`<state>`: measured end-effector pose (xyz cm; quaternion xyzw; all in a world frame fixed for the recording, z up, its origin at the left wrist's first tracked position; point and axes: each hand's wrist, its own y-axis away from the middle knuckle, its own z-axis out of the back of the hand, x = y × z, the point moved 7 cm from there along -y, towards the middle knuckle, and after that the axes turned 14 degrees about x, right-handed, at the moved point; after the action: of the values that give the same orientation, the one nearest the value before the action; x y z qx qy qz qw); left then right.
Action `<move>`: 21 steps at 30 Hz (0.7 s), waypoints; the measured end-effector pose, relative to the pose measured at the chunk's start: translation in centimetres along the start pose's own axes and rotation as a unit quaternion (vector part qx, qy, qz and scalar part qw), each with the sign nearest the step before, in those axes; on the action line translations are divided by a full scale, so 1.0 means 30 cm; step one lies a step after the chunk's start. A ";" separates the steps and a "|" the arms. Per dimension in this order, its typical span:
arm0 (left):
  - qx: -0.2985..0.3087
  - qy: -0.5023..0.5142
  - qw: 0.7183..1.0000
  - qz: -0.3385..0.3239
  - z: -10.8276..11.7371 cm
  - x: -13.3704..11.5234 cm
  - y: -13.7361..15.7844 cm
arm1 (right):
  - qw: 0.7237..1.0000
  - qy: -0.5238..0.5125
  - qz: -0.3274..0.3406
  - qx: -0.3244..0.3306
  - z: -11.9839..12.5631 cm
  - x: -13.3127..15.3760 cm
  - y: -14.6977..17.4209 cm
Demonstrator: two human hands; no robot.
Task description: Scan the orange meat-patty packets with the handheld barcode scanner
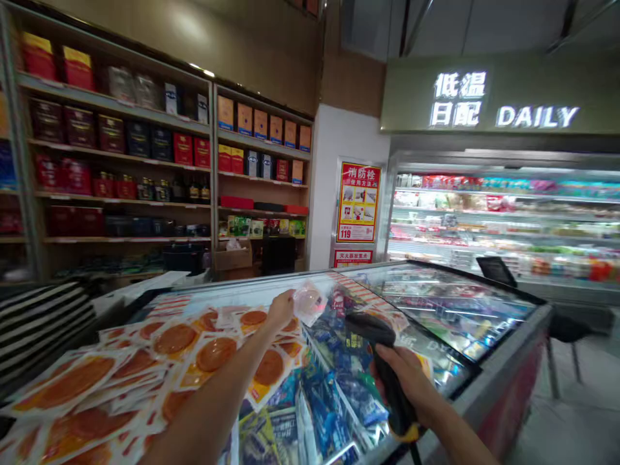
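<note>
Pinching a clear packet by its near edge, the left hand was stretched out over the freezer, its grip closed on the plastic. The packet was held up above the place where flat packets with round orange-brown pieces met blue bags; its print was too blurred to read. The right hand had its grip wrapped around the handle of a black scanner, whose head pointed toward the clear packet, near it but apart. The flat packets lay heaped and overlapping across the left side, under and around the left forearm, while the blue bags filled the part between the two arms. Farther right, a glass lid covered more goods. A striped cloth showed at the left edge. Behind stood shelves of boxes and bottles, a red and yellow poster on the wall, and, at the right, a lit fridge beneath a sign reading DAILY
</note>
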<state>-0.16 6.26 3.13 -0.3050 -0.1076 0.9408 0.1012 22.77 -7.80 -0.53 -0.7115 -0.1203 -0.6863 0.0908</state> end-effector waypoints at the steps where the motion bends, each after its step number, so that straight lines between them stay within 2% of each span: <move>1: -0.001 0.000 1.000 0.000 0.005 0.000 0.003 | 1.000 0.005 -0.003 -0.003 -0.005 -0.005 -0.003; 10: -0.008 -0.030 0.999 0.014 0.076 0.046 0.025 | 0.999 -0.017 0.026 -0.031 0.002 -0.008 -0.016; 16: -0.024 -0.066 0.995 0.073 0.150 0.153 0.063 | 0.999 -0.016 0.035 -0.034 -0.014 -0.028 -0.072; 21: -0.034 -0.093 0.984 0.147 0.245 0.268 0.104 | 0.998 -0.036 0.043 -0.013 -0.045 -0.050 -0.126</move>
<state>-11.31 4.31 3.68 -0.2321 -0.1024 0.9655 -0.0594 20.32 -4.65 -2.09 -0.7417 -0.0839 -0.6568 0.1070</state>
